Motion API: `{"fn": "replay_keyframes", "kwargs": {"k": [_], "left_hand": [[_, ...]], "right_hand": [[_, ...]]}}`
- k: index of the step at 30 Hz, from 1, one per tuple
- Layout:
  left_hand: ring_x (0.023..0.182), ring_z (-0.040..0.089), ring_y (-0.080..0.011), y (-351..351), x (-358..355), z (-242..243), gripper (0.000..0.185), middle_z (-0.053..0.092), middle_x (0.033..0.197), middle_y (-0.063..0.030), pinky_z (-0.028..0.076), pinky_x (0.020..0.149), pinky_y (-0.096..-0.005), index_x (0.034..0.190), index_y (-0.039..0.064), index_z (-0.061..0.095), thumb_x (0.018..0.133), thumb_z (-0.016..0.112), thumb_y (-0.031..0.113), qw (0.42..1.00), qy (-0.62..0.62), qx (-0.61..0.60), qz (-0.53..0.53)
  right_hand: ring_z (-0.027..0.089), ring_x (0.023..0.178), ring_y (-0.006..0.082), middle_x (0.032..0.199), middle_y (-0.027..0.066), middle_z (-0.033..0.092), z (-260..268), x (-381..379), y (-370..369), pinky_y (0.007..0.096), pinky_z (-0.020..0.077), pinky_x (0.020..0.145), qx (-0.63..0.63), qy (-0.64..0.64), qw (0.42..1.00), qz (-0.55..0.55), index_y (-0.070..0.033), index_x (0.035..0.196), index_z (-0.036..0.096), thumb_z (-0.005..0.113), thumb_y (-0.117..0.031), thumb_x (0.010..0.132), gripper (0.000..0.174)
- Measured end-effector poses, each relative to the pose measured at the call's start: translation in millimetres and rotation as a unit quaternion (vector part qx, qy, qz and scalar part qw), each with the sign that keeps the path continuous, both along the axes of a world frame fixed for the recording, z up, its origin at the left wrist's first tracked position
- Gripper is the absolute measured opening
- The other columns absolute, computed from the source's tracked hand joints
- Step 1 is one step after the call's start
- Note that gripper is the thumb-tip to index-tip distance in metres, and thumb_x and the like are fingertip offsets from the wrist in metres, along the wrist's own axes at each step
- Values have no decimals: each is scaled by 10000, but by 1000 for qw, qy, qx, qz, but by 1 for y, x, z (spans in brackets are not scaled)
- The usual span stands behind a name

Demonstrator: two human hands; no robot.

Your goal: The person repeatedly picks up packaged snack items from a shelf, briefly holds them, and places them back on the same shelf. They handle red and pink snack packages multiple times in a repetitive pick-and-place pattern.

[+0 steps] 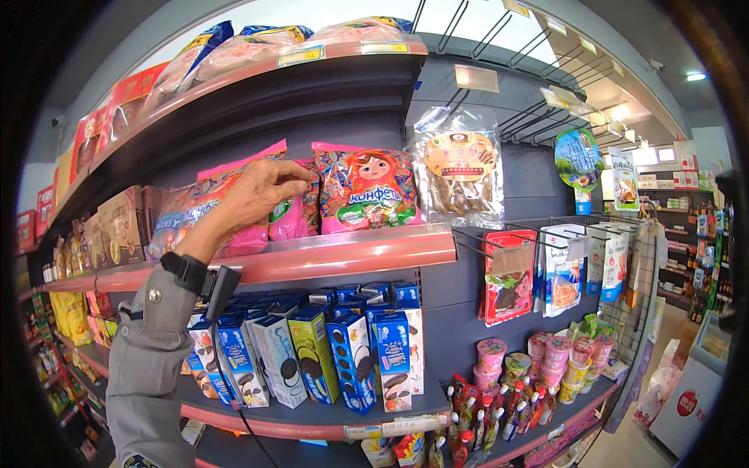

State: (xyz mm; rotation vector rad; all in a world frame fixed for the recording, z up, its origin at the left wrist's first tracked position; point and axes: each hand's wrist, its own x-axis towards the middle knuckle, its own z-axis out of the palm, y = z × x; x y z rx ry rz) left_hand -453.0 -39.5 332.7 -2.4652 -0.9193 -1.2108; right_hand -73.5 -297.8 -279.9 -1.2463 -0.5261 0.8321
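My left hand reaches in from the lower left, with a grey sleeve and a black wrist strap on that arm. Its fingers are bent over pink candy bags on the middle shelf. The hand partly covers one patterned candy bag; the fingertips overlap a narrower bag behind. Whether they grip it cannot be told. Just to the right stands a pink candy bag with a nesting-doll print, untouched. My right hand is out of view.
The red shelf lip runs below the bags. Cookie boxes fill the shelf underneath. A clear dried-fish snack pack hangs on a hook at right, above red and white pouches. Metal hooks jut out. A black cable hangs from the wrist.
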Motion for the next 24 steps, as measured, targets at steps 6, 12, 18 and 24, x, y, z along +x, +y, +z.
{"fn": "replay_keyframes", "kwargs": {"k": [6,12,18,24], "left_hand": [[868,648,-126,-44,2,-40,232,710,942,-78,523,784,-284,1004,-25,703,957,626,188,986,-146,32,-67],[827,689,-182,-110,2,-140,157,732,899,-95,545,744,-312,955,24,737,931,665,162,992,-13,-49,-113],[929,708,-240,-112,15,-265,168,734,1046,-110,558,827,-342,1076,27,733,928,682,90,905,56,-308,-290],[1041,668,-209,-87,33,-364,219,711,1076,-100,510,898,-319,1138,23,682,958,652,145,789,95,-479,-374]], "right_hand": [[587,705,137,893,61,605,6,0,-4,289,526,636,-2,-14,1000,12,-21,1140,576,596,-178,962,238],[589,724,148,908,66,610,5,1,-10,303,526,676,13,-20,999,28,-24,1148,575,594,-195,969,249],[596,827,163,977,82,616,27,8,-25,317,522,755,-27,-60,998,20,-16,1220,548,563,-270,1003,335],[634,936,214,1081,144,631,56,-1,-50,330,538,765,-45,-82,980,-177,37,1283,546,577,-277,974,442]]}}
